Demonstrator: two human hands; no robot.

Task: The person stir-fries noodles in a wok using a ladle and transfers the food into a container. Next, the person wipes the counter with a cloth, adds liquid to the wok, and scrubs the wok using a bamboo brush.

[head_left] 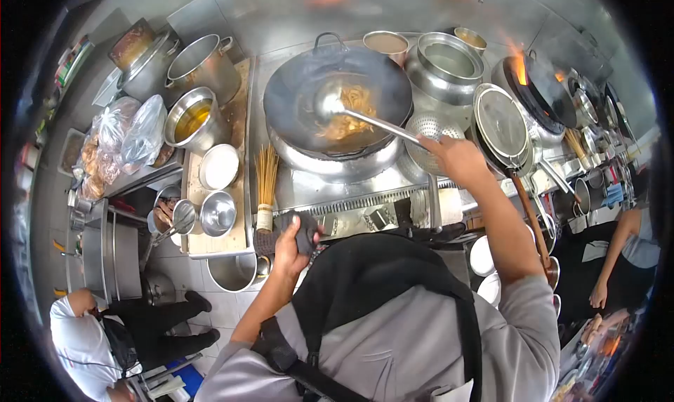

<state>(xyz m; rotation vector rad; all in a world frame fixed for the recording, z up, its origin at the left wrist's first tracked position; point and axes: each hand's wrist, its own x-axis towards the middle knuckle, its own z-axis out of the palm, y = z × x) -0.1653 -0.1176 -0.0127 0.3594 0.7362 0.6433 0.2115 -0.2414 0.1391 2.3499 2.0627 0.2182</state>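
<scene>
The scene is lit brightly and evenly, with only soft shadows cast. Pale glare is thrown back by the steel counter (302, 184); at far right, orange light is added by flames (518, 66). The wok (289, 86) is veiled by haze. Outer edges are bowed, blurred and ringed in black.

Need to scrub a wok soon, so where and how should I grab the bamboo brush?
I'd grip the bamboo brush by its bound handle, coming from the person's side: that end is narrow and points toward the body, while the bristles fan away.
</scene>
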